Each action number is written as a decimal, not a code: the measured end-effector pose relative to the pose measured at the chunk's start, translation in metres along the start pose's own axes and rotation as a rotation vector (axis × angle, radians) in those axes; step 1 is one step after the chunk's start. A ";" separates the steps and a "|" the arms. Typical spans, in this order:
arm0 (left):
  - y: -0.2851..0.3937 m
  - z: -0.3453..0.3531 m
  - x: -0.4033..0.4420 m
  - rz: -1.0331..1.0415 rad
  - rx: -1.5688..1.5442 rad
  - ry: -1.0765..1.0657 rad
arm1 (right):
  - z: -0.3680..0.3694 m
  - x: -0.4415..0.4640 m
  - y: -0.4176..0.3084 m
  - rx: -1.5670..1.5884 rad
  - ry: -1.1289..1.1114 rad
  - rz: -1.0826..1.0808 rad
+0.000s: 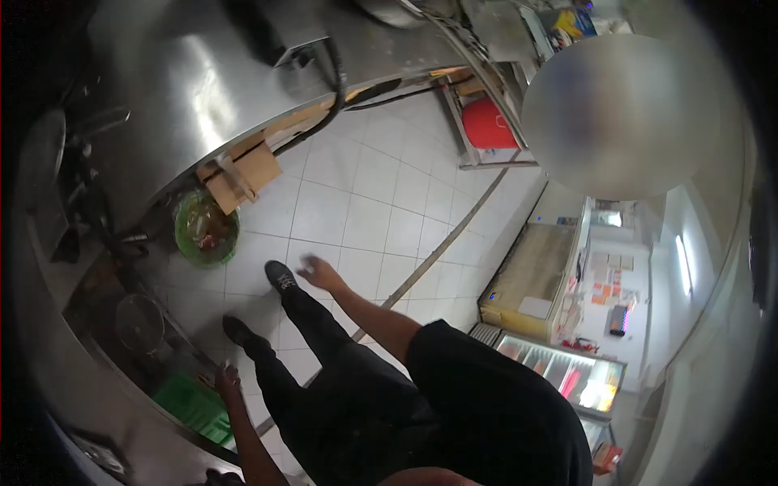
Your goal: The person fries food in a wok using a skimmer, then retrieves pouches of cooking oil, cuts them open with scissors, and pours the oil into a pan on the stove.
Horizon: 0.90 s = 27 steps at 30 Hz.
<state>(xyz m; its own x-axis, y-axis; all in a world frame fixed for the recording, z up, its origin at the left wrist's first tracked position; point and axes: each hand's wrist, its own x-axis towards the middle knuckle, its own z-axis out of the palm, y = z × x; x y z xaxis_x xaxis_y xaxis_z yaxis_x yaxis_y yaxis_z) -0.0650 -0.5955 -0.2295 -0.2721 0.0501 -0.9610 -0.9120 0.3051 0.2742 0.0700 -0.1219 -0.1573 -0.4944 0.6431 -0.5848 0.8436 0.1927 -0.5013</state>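
Note:
My right hand (318,274) hangs over the tiled floor beside my right shoe (281,275). Its slightly blurred fingers are loosely bent and apart, with nothing seen in them. Lower in the view, my left hand (228,377) is next to a green crate (190,405), below my left shoe (237,330). Its fingers look loosely apart and no object shows in them. Whether this hand touches the crate's edge cannot be made out.
A green-lined basket (207,235) with waste and cardboard (243,174) lie by the steel counter (186,89). A round strainer (139,324) is at the left. A red container (489,124) sits under a rack. A chest unit (527,271) and lit display fridge (567,373) stand right.

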 end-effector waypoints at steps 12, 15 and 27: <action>-0.085 0.128 -0.050 -0.031 -0.270 0.022 | 0.065 0.311 -0.150 0.194 -0.027 -0.041; -0.101 0.153 -0.049 -0.121 -0.319 0.044 | 0.060 0.298 -0.158 0.487 -0.184 0.036; -0.066 0.162 -0.092 0.077 -0.400 0.048 | 0.082 0.161 -0.095 -0.013 0.259 -0.304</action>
<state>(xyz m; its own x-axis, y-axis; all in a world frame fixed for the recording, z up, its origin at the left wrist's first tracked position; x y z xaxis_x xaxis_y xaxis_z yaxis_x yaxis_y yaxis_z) 0.0701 -0.4661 -0.1648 -0.3496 0.0108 -0.9368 -0.9332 -0.0926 0.3472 -0.1071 -0.0970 -0.2558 -0.6539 0.7207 -0.2301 0.6704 0.4110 -0.6178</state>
